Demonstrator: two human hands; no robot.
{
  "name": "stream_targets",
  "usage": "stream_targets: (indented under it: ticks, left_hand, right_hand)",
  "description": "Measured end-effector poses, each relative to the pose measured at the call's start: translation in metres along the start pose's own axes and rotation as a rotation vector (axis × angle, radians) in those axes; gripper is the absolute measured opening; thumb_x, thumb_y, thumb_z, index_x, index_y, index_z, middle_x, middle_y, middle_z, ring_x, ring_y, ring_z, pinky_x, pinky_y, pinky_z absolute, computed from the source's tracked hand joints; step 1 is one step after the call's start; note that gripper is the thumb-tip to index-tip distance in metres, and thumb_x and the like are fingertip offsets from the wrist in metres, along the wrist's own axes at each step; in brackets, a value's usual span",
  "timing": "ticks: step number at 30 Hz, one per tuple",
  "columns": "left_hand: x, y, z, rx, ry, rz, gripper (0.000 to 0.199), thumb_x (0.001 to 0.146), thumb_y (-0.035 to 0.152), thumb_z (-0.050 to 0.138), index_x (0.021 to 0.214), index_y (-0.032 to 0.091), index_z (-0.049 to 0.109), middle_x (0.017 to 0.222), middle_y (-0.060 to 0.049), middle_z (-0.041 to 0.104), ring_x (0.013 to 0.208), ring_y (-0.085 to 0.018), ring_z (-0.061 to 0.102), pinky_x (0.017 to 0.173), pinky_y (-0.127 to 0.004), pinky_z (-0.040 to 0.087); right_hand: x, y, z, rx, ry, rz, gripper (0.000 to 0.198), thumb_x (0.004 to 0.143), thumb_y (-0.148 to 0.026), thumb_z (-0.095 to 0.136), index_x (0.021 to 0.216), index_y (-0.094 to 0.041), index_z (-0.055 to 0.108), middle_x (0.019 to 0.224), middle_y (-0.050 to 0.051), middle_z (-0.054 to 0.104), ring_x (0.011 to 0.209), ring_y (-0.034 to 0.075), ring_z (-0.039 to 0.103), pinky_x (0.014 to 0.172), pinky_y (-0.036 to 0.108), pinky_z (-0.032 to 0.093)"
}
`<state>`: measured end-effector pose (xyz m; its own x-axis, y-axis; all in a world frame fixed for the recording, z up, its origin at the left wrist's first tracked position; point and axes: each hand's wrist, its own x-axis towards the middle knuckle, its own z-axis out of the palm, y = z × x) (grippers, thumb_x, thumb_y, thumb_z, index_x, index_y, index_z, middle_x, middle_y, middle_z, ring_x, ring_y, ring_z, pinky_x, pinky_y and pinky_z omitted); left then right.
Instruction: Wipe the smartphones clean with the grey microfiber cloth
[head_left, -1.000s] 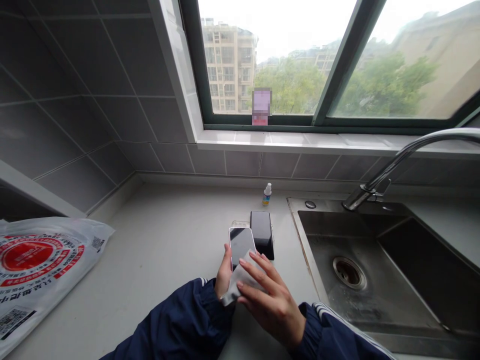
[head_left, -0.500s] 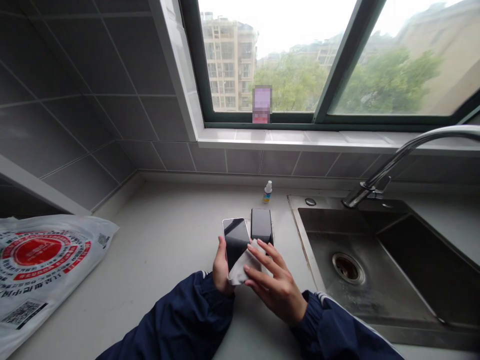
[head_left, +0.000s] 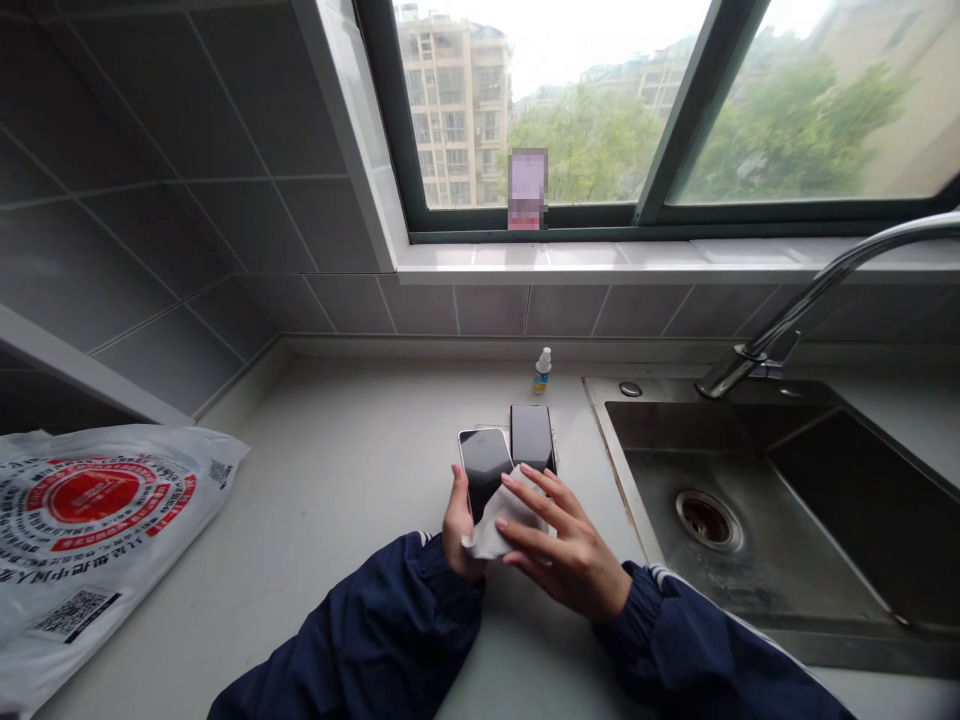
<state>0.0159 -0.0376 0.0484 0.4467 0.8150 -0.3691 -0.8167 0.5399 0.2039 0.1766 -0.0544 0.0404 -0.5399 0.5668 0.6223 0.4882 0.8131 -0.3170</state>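
My left hand (head_left: pixel 460 525) is closed around the side of a smartphone (head_left: pixel 484 462), its dark screen facing up. A pale cleaning cloth (head_left: pixel 496 525) covers the lower part of that screen. Pressing the cloth against the phone are the fingers of my right hand (head_left: pixel 574 545), which hold it from above. Just beyond my right fingertips a second dark phone (head_left: pixel 532 435) lies on the counter. The edge of something clear shows beside it. Behind stands a small spray bottle (head_left: pixel 542 372) with a white cap.
To the right is a steel sink (head_left: pixel 652 480) with a chrome faucet (head_left: pixel 810 290) arching over it. A white plastic bag (head_left: pixel 180 470) with red print lies at the left of the counter (head_left: pixel 315 500). A tiled wall and window run along the back.
The view has shifted slightly, so the scene sits a little differently in frame. The cloth under my right fingers is more bunched, and its zigzag edge no longer shows clearly.
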Motion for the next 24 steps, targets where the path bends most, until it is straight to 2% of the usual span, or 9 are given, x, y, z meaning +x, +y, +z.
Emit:
stream_targets:
  ticks: [2,4,8,10,12,17,18,22,24]
  left_hand:
    - [0.0,0.001,0.002,0.021,0.046,0.157,0.067,0.096,0.058,0.032,0.119,0.005,0.063,0.115,-0.018,0.07,0.122,-0.03,0.058,0.109,-0.04,0.038]
    - [-0.001,0.0,0.001,0.028,0.058,0.187,0.062,0.096,0.055,0.034,0.12,0.006,0.063,0.114,-0.017,0.07,0.121,-0.03,0.059,0.109,-0.04,0.038]
    - [-0.001,-0.002,-0.009,-0.009,0.023,-0.109,0.082,0.087,0.075,0.03,0.113,0.006,0.067,0.112,-0.018,0.07,0.124,-0.029,0.056,0.109,-0.037,0.037]
    - [0.0,-0.002,-0.014,-0.021,-0.04,-0.138,0.083,0.085,0.077,0.031,0.111,0.007,0.068,0.114,-0.017,0.069,0.126,-0.027,0.055,0.11,-0.033,0.036]
    - [0.003,0.0,-0.015,0.007,-0.08,-0.15,0.083,0.085,0.076,0.032,0.113,0.006,0.068,0.115,-0.018,0.069,0.127,-0.03,0.054,0.109,-0.037,0.037]
    - [0.004,0.004,-0.008,0.055,0.028,0.208,0.064,0.093,0.058,0.041,0.128,0.008,0.06,0.117,-0.017,0.07,0.122,-0.031,0.058,0.109,-0.041,0.037]
    - [0.003,0.003,-0.007,0.053,0.039,0.209,0.065,0.093,0.059,0.041,0.13,0.008,0.058,0.118,-0.017,0.069,0.122,-0.031,0.058,0.109,-0.041,0.036]
    - [-0.003,-0.004,-0.012,-0.02,-0.014,-0.095,0.08,0.084,0.072,0.045,0.127,0.006,0.059,0.122,-0.019,0.065,0.129,-0.03,0.052,0.11,-0.036,0.036]
    - [-0.003,-0.006,-0.015,-0.035,-0.049,-0.175,0.085,0.081,0.076,0.044,0.126,0.006,0.059,0.126,-0.019,0.063,0.133,-0.029,0.048,0.111,-0.033,0.035]
  right_hand:
    - [-0.001,0.004,0.0,0.012,0.008,0.006,0.03,0.091,-0.03,0.067,0.12,-0.023,0.066,0.151,0.011,0.044,0.143,0.033,0.032,0.112,0.059,0.036]
    - [-0.002,0.001,0.003,0.018,0.022,0.019,0.03,0.091,-0.029,0.065,0.12,-0.023,0.065,0.15,0.011,0.044,0.143,0.032,0.033,0.111,0.059,0.037]
    - [-0.001,-0.012,0.012,0.022,0.02,0.005,0.033,0.091,-0.028,0.066,0.123,-0.021,0.064,0.15,0.012,0.044,0.143,0.033,0.033,0.111,0.059,0.037]
    - [0.0,-0.014,0.012,0.014,0.004,-0.02,0.035,0.09,-0.03,0.067,0.123,-0.022,0.063,0.151,0.011,0.043,0.143,0.033,0.032,0.112,0.059,0.036]
    - [0.0,-0.008,0.009,-0.005,-0.009,-0.025,0.035,0.09,-0.032,0.068,0.123,-0.023,0.064,0.152,0.011,0.041,0.144,0.033,0.031,0.112,0.059,0.036]
    - [-0.001,0.008,0.002,-0.03,0.012,0.03,0.03,0.091,-0.029,0.066,0.12,-0.023,0.065,0.154,0.011,0.038,0.145,0.034,0.028,0.111,0.06,0.036]
    - [-0.001,0.006,0.003,-0.021,0.018,0.031,0.029,0.091,-0.028,0.066,0.12,-0.023,0.065,0.154,0.011,0.038,0.145,0.034,0.028,0.111,0.06,0.036]
    - [0.001,-0.012,0.011,0.02,0.003,-0.002,0.033,0.091,-0.028,0.066,0.123,-0.02,0.063,0.153,0.013,0.04,0.144,0.034,0.029,0.112,0.06,0.036]
    - [0.001,-0.017,0.011,0.025,0.007,-0.013,0.034,0.09,-0.029,0.067,0.123,-0.02,0.064,0.153,0.012,0.04,0.144,0.035,0.029,0.112,0.06,0.035]
